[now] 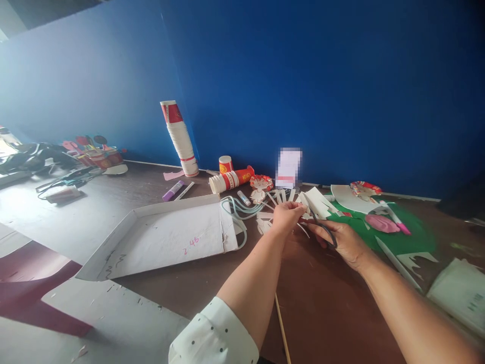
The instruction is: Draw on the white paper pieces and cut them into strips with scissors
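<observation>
My right hand (343, 242) holds a pair of dark-handled scissors (332, 236), with fingers in the handles and the blades pointing up and left. My left hand (288, 215) is closed in a pinch on a white paper piece cut into strips (282, 196), which fan out around the fingers. The scissor blades lie close by the left fingertips; whether they touch the paper I cannot tell. Just left of the left hand is a small paper figure (258, 194) with a red-and-white top. White paper scraps (318, 201) lie behind the scissors.
An open shallow cardboard box (162, 237) lies on the left. A tall stack of paper cups (182, 144) leans by the blue wall, near toppled cups (232, 179). Green sheet (413, 227), pink piece (382, 223) and marker (396, 218) are at right. A thin stick (281, 328) lies in front.
</observation>
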`<control>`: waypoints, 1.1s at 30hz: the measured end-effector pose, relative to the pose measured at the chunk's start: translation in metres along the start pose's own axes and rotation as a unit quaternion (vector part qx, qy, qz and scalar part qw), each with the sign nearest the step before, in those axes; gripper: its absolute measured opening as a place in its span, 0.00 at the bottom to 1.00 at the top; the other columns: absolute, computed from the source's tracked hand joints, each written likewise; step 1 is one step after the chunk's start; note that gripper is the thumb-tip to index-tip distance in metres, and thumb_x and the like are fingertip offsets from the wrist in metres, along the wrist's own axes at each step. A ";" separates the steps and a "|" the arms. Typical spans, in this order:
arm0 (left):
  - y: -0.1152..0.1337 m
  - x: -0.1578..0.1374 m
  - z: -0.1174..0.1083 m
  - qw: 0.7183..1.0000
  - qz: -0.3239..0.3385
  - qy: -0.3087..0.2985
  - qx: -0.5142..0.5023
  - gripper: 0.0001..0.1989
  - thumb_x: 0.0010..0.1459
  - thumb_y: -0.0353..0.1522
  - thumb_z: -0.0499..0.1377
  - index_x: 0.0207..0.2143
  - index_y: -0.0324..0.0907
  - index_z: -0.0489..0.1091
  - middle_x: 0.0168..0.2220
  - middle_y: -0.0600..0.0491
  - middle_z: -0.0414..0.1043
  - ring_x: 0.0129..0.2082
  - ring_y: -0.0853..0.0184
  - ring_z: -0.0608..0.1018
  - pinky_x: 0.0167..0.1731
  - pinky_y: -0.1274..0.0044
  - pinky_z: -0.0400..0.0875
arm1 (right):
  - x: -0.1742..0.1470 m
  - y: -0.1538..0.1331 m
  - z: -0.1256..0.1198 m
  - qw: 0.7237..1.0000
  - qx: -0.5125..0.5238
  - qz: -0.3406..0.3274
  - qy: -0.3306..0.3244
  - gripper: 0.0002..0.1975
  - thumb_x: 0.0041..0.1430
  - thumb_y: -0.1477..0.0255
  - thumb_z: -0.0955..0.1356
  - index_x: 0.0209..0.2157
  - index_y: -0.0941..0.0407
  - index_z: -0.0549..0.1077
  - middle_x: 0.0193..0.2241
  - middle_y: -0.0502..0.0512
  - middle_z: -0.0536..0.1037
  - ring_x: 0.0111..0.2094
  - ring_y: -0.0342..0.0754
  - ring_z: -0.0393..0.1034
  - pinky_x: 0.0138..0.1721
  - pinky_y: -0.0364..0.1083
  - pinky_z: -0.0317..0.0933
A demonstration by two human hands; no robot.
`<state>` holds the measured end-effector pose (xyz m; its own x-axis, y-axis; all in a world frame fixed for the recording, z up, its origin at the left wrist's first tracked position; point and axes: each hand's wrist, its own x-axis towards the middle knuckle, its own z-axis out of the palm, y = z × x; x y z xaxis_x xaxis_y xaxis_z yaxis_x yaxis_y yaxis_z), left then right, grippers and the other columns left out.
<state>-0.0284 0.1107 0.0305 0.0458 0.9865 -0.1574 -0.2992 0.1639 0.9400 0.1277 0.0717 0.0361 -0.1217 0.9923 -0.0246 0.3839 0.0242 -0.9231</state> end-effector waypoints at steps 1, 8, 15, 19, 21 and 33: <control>0.000 0.000 0.000 1.000 0.000 -0.001 -0.002 0.08 0.53 0.32 0.68 0.27 0.39 0.72 0.21 0.57 0.68 0.21 0.75 0.70 0.24 0.82 0.64 | 0.000 0.000 0.000 1.000 0.003 0.001 -0.001 0.27 0.46 0.45 0.75 0.40 0.50 0.86 0.17 0.48 0.72 0.22 0.47 0.64 0.25 0.47 0.57; 0.001 -0.001 0.001 1.000 -0.004 -0.002 -0.024 0.06 0.54 0.30 0.66 0.26 0.39 0.72 0.21 0.57 0.68 0.21 0.75 0.70 0.27 0.81 0.68 | -0.001 -0.002 0.001 1.000 0.000 0.003 0.001 0.28 0.47 0.43 0.74 0.40 0.50 0.86 0.17 0.48 0.71 0.21 0.46 0.62 0.24 0.46 0.55; 0.002 0.000 0.001 0.999 -0.010 -0.003 -0.033 0.07 0.53 0.30 0.68 0.26 0.39 0.73 0.22 0.57 0.69 0.21 0.74 0.71 0.26 0.82 0.66 | -0.002 -0.004 0.003 1.000 0.011 0.001 0.005 0.27 0.46 0.44 0.75 0.38 0.50 0.86 0.16 0.48 0.70 0.20 0.45 0.60 0.22 0.46 0.53; 0.002 0.000 0.001 0.999 -0.013 -0.001 -0.039 0.09 0.51 0.31 0.70 0.26 0.39 0.73 0.22 0.57 0.69 0.21 0.74 0.71 0.25 0.81 0.65 | -0.001 -0.002 0.003 1.000 0.017 0.004 0.006 0.27 0.45 0.43 0.75 0.38 0.49 0.86 0.17 0.48 0.70 0.20 0.46 0.61 0.22 0.46 0.53; 0.002 0.000 0.001 0.999 -0.012 -0.001 -0.036 0.09 0.51 0.31 0.70 0.26 0.39 0.73 0.22 0.57 0.68 0.21 0.75 0.70 0.25 0.81 0.66 | -0.001 -0.002 0.003 1.000 0.018 0.005 0.007 0.28 0.45 0.43 0.75 0.38 0.49 0.86 0.16 0.48 0.70 0.20 0.46 0.61 0.21 0.46 0.54; 0.000 0.001 0.001 1.000 -0.007 0.002 -0.022 0.07 0.52 0.30 0.68 0.26 0.39 0.73 0.21 0.57 0.67 0.20 0.75 0.68 0.24 0.81 0.64 | -0.001 -0.002 0.004 1.000 0.007 0.011 0.007 0.26 0.47 0.46 0.75 0.40 0.50 0.86 0.18 0.48 0.73 0.22 0.46 0.64 0.22 0.46 0.55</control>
<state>-0.0276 0.1118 0.0306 0.0465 0.9840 -0.1722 -0.3408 0.1777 0.9232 0.1238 0.0702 0.0363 -0.0999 0.9942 -0.0401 0.3729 0.0001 -0.9279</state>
